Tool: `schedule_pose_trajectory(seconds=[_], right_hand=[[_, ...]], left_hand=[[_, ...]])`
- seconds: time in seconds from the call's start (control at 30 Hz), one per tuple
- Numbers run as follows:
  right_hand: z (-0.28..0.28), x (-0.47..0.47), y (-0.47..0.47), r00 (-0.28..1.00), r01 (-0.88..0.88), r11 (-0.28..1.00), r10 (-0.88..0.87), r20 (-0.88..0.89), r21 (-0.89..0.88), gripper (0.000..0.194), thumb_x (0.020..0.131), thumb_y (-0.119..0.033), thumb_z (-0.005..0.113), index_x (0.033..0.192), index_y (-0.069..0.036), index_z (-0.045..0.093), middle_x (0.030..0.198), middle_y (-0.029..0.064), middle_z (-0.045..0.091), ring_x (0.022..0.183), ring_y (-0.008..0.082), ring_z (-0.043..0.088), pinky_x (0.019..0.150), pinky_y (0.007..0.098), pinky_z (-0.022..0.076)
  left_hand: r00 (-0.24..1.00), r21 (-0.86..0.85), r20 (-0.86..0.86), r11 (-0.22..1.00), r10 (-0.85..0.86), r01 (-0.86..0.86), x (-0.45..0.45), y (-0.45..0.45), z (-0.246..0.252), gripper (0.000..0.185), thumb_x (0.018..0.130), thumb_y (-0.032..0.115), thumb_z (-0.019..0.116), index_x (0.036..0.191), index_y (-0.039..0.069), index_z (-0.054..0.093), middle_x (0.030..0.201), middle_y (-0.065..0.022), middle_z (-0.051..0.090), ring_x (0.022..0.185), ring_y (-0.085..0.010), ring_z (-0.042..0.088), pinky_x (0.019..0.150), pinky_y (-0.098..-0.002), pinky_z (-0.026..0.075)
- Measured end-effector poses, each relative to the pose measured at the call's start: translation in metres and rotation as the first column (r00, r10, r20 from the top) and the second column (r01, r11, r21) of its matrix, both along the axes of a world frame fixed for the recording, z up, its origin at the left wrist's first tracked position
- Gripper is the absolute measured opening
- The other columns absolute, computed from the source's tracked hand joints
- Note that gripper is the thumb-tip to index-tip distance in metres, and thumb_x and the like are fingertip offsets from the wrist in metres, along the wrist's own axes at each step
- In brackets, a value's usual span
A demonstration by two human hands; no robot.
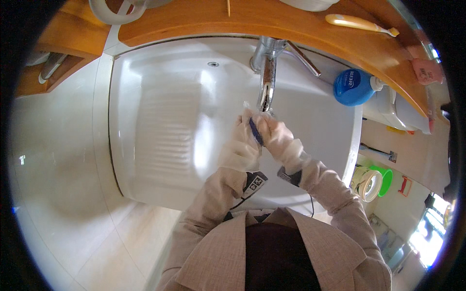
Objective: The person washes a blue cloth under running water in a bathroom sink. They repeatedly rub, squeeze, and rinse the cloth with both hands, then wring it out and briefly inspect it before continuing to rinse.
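My left hand (241,142) and my right hand (276,131) meet over the white ceramic washbasin (309,145), just below the spout of the chrome faucet (267,83). Both wear thin, clear plastic gloves over the cuffs of a beige jacket. Between them shows a slim, dark blue object (256,132), slanted and partly covered by the fingers; its exact kind is unclear. The fingers of both hands are bent closed around it. A scrap of clear plastic (246,104) sticks up at the left fingertips. Dark bands with cords circle both wrists.
A ribbed washboard (164,142) is moulded into the basin's left side. A blue pump bottle (351,87) stands at the back right. Along the back, a wooden shelf (218,27) holds a toothbrush (356,23). Right of the basin are a razor (378,152) and a green tub (386,181).
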State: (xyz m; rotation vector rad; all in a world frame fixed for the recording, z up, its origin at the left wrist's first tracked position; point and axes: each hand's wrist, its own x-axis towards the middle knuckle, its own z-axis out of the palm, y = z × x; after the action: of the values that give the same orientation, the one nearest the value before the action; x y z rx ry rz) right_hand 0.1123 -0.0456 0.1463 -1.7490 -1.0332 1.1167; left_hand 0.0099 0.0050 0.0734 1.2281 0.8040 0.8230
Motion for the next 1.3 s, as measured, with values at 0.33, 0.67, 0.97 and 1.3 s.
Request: schedule_pose_trajectory(seconds=[0.33, 0.67, 0.97, 1.3], right_hand=[[-0.041, 0.048, 0.035, 0.973, 0.086, 0.911, 0.011, 0.232, -0.404, 0.031, 0.092, -0.029, 0.055, 0.103, -0.001, 0.061, 0.087, 0.021, 0.065, 0.084, 0.0342, 0.065, 0.075, 0.0393, 0.051], [-0.022, 0.027, 0.023, 0.976, -0.146, 0.931, 0.08, -0.203, -0.334, 0.023, 0.091, -0.024, 0.062, 0.103, -0.004, 0.062, 0.081, 0.0011, 0.061, 0.068, 0.011, 0.057, 0.059, 0.0249, 0.0475], [0.039, 0.039, -0.01, 0.902, -0.366, 0.924, 0.324, -0.287, -0.109, 0.02, 0.089, -0.023, 0.065, 0.104, -0.011, 0.059, 0.082, -0.0012, 0.053, 0.076, 0.0096, 0.051, 0.068, 0.024, 0.0433], [-0.02, 0.012, 0.026, 0.951, -0.208, 0.97, 0.23, 0.208, -0.125, 0.032, 0.095, -0.031, 0.052, 0.106, -0.002, 0.061, 0.085, 0.0146, 0.064, 0.081, 0.0292, 0.065, 0.072, 0.0361, 0.0507]], left_hand=[[0.858, -0.596, -0.075, 0.667, 0.507, -0.447, -0.007, 0.005, 0.053, 0.022, 0.093, 0.024, 0.06, 0.107, 0.008, 0.056, 0.092, -0.0026, 0.058, 0.08, -0.012, 0.058, 0.068, -0.0233, 0.048], [0.955, -0.655, -0.137, 0.699, 0.265, -0.287, 0.0, -0.002, 0.0, 0.037, 0.089, 0.034, 0.064, 0.11, 0.005, 0.057, 0.099, -0.0052, 0.058, 0.082, -0.0151, 0.058, 0.071, -0.0293, 0.05], [0.942, -0.854, 0.24, 0.513, 0.236, 0.09, 0.014, 0.016, 0.021, 0.064, 0.085, 0.071, 0.048, 0.099, 0.011, 0.063, 0.085, -0.0037, 0.063, 0.075, -0.0175, 0.06, 0.069, -0.0306, 0.052], [0.972, -0.499, -0.233, 0.861, -0.026, -0.097, -0.003, 0.006, 0.011, 0.035, 0.094, 0.034, 0.055, 0.116, 0.008, 0.048, 0.091, -0.0083, 0.061, 0.082, -0.0218, 0.063, 0.07, -0.0327, 0.053]])
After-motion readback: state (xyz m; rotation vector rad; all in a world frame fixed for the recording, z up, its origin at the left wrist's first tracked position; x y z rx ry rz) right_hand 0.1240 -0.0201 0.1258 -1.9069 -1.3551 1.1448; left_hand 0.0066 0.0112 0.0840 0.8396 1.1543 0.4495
